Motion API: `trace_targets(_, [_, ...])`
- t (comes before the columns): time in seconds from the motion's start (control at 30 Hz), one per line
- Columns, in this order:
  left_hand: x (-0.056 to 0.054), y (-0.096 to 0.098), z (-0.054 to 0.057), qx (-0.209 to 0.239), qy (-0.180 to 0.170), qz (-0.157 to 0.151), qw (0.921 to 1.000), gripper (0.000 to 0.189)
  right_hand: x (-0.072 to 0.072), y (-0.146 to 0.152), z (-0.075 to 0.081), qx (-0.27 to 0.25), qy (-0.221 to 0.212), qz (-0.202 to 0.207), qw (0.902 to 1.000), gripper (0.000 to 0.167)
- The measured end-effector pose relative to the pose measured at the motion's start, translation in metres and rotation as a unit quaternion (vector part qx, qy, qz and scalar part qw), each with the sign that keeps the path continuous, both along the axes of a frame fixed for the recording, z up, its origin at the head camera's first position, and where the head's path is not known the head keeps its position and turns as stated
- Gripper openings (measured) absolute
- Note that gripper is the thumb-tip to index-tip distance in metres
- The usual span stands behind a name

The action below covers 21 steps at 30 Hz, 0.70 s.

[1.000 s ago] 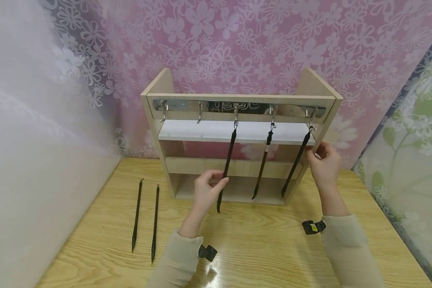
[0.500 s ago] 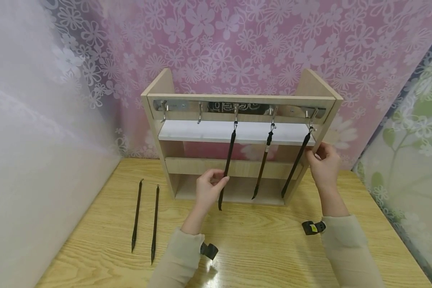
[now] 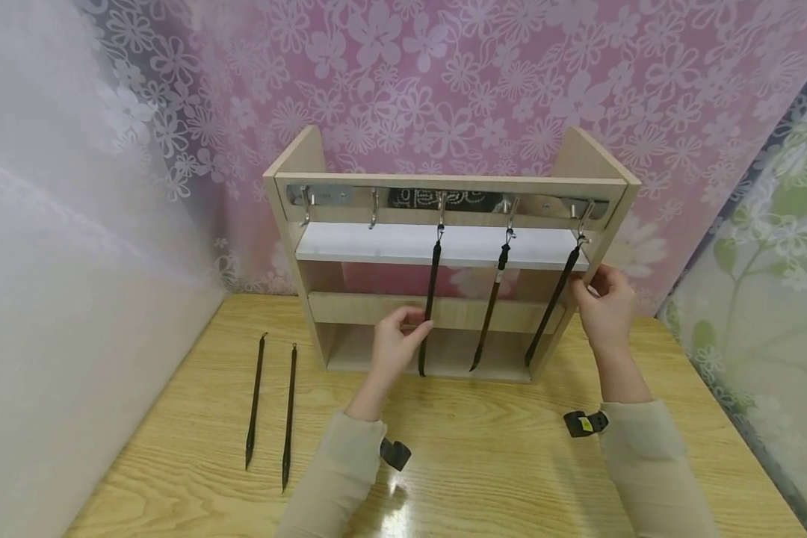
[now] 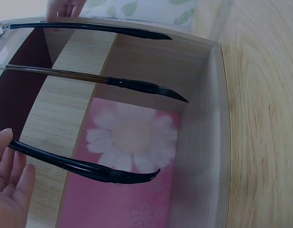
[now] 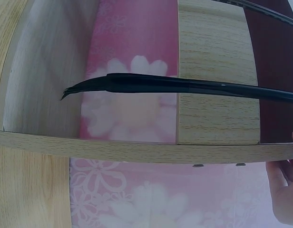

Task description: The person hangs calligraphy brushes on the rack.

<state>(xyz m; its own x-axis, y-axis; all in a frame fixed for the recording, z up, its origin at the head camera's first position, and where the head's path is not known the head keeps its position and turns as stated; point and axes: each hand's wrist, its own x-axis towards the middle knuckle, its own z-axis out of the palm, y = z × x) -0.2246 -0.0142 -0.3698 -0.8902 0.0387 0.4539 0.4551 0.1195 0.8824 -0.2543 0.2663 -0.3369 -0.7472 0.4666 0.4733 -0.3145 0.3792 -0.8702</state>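
Observation:
A dark writing brush hangs by its loop from the middle hook of a small wooden shelf. My left hand pinches the lower part of its handle between thumb and fingers; its curved black tip points down. To the right hang a brown-handled brush and, on the last hook, another dark brush. With thumb and fingers on either side, my right hand grips the shelf's right side panel. Two more dark brushes lie side by side on the table at left.
A shiny metal hook rail runs across the shelf's upper front, with a white board below it. The shelf stands on a wood-grain table before a pink floral backdrop. A pale wall rises at left.
My left hand has shifted slightly up and right, bringing the lower end of the middle brush back toward the shelf so it hangs straighter. My right hand stays put.

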Motion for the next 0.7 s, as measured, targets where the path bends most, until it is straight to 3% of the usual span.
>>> trace_targets(0.3, [-0.011,0.001,-0.002,0.003,-0.009,-0.015,0.9998,0.016,0.000,0.001,-0.001,0.013,-0.014,-0.007,0.9998,0.018])
trace_targets(0.7, [-0.012,0.003,-0.001,-0.001,-0.021,-0.017,0.9996,0.017,-0.002,0.003,-0.002,0.013,-0.010,-0.004,0.9999,0.020])
